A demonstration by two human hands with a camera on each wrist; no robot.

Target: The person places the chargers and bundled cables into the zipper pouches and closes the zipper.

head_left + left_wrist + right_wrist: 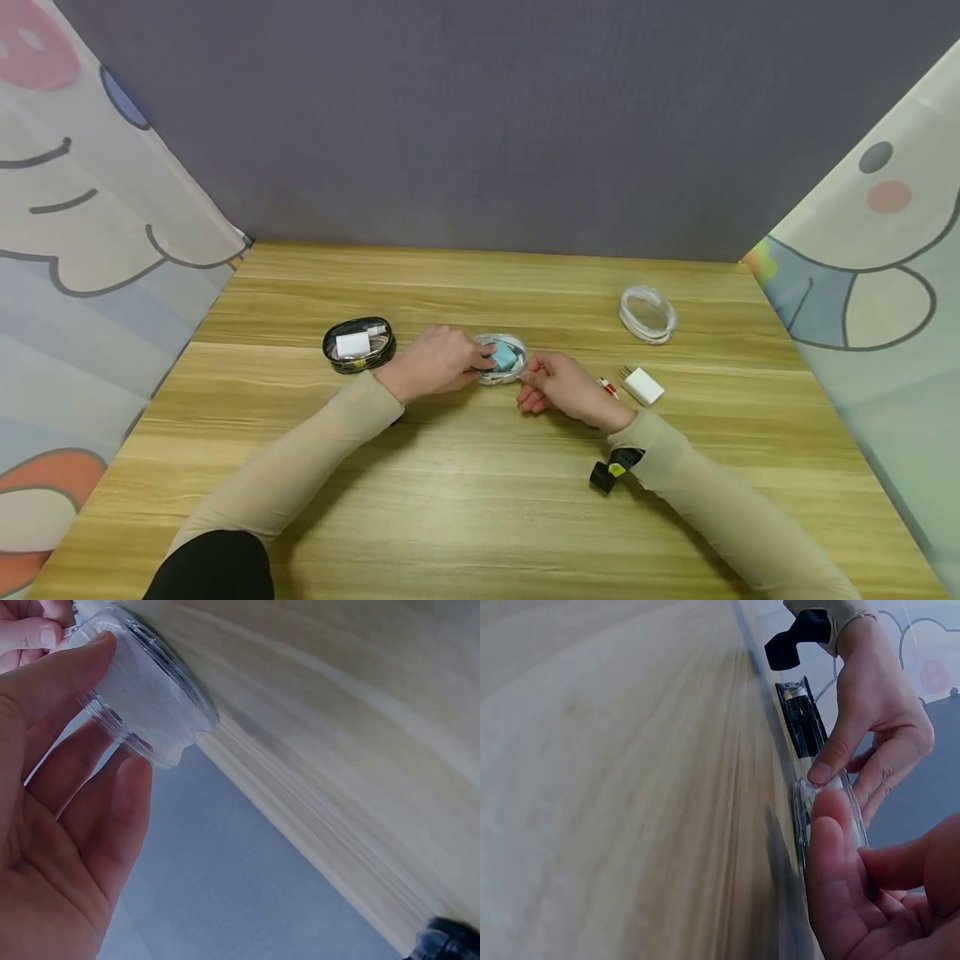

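A small oval clear zip pouch (pixel 501 381) is between my hands in the middle of the table, with a light blue charger (pixel 504 357) inside. My left hand (pixel 441 363) grips its left side, thumb on the face and fingers round the rim. In the left wrist view the pouch (pixel 150 694) looks whitish and see-through. My right hand (pixel 564 388) is at the pouch's right end, thumb and forefinger pinching a small clear zipper pull (pixel 70 631) at the edge. Part of the pouch is hidden behind the right fingers in the right wrist view.
Left of my hands lies a black-rimmed clear pouch (pixel 360 362) holding a white adapter (pixel 352 345) and a cable. A white-rimmed pouch (pixel 647 335) lies at the back right. Beside my right wrist are a white plug adapter (pixel 643 386) and a small red-and-white piece (pixel 608 387).
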